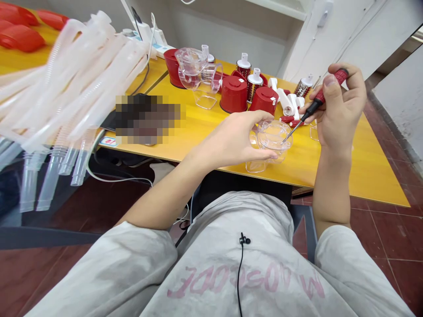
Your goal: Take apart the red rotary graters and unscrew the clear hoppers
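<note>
My left hand is wrapped round the rim of a clear plastic housing at the table's front edge. In my right hand is a screwdriver with a red and black handle, slanting down to the left. Its metal tip reaches the clear housing; whether it touches a screw is too small to tell. Beyond my left hand stand red cup-shaped bases. White crank handles and metal grater drums lie or stand behind the housing.
Another clear housing stands further back on the yellow table. A pile of translucent plastic tubes fills the left side, with red parts behind it. A power strip and cables lie at the back left.
</note>
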### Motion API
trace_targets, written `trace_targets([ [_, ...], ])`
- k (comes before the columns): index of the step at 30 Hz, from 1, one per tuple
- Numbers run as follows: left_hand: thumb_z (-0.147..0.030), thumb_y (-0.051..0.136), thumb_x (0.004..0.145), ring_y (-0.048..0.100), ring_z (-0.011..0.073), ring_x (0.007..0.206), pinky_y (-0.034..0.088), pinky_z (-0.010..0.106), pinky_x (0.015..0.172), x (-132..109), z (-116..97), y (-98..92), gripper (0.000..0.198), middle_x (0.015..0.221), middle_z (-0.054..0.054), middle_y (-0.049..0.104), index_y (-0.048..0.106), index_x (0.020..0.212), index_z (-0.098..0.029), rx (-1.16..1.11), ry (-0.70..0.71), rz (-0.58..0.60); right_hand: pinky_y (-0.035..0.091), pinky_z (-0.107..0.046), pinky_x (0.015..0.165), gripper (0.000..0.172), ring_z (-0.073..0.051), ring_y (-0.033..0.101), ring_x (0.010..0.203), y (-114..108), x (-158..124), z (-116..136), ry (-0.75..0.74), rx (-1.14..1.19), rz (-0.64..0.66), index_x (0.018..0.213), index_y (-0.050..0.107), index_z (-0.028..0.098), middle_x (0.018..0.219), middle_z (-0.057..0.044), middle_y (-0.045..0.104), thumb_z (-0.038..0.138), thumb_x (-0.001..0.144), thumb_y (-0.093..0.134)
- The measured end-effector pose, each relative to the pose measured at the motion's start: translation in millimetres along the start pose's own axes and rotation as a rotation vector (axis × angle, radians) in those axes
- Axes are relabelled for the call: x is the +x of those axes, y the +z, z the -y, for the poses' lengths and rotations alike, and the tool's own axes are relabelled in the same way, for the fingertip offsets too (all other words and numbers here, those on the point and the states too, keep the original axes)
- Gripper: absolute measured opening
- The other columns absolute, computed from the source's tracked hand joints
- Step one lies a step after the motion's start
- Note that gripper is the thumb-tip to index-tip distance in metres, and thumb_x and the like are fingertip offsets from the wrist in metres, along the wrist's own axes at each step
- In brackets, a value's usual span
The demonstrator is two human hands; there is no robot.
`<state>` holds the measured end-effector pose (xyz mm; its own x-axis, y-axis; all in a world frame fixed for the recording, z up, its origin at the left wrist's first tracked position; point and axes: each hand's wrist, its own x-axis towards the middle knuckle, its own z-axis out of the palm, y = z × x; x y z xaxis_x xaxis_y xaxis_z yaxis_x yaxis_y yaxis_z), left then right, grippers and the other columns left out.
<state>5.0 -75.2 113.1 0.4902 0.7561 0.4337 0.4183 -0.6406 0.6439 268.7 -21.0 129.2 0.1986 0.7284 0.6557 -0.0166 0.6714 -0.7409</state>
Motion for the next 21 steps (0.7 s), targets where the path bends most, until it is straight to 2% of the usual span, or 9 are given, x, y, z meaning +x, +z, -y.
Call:
trace_targets([
  [7,-0.047,0.104,0.080,0.084,0.0379,0.135,0.065,0.050,0.122,0,1,1.9,0.075,0.150,0.014,0.086,0.081,0.147,-0.021,-0.009,-0.008,-0.008,0.070,-0.038,0.049,0.038,-0.026,0.090,0.079,-10,6,-17,0.040,-0.045,0.051,0.122,0.070,0.043,0.093,0.004,0.084,0.066,0.102,0.093],
  [12,-0.046,0.104,0.080,0.084,0.0381,0.135,0.065,0.050,0.122,-1,1,2.8,0.075,0.150,0.014,0.087,0.081,0.147,-0.021,-0.008,-0.004,-0.010,0.062,-0.033,0.042,0.045,-0.024,0.088,0.077,-11,7,-19,0.084,-0.054,0.045,0.123,0.069,0.041,0.092,0.004,0.081,0.068,0.098,0.095],
  [18,-0.048,0.103,0.082,0.084,0.0382,0.136,0.065,0.049,0.121,-1,-1,1.4,0.074,0.151,0.015,0.086,0.081,0.147,-0.019,-0.007,-0.008,-0.007,0.071,-0.037,0.054,0.048,-0.026,0.090,0.084,-6,4,-19,0.070,-0.004,0.011,0.121,0.067,0.041,0.089,0.004,0.079,0.068,0.096,0.096],
  [21,-0.048,0.103,0.082,0.084,0.0376,0.135,0.064,0.049,0.122,-1,0,1.4,0.074,0.150,0.014,0.087,0.081,0.147,-0.020,-0.010,-0.011,-0.001,0.071,-0.039,0.054,0.043,-0.027,0.089,0.083,-5,1,-17,0.064,-0.023,-0.012,0.121,0.067,0.043,0.090,0.003,0.079,0.066,0.097,0.095],
])
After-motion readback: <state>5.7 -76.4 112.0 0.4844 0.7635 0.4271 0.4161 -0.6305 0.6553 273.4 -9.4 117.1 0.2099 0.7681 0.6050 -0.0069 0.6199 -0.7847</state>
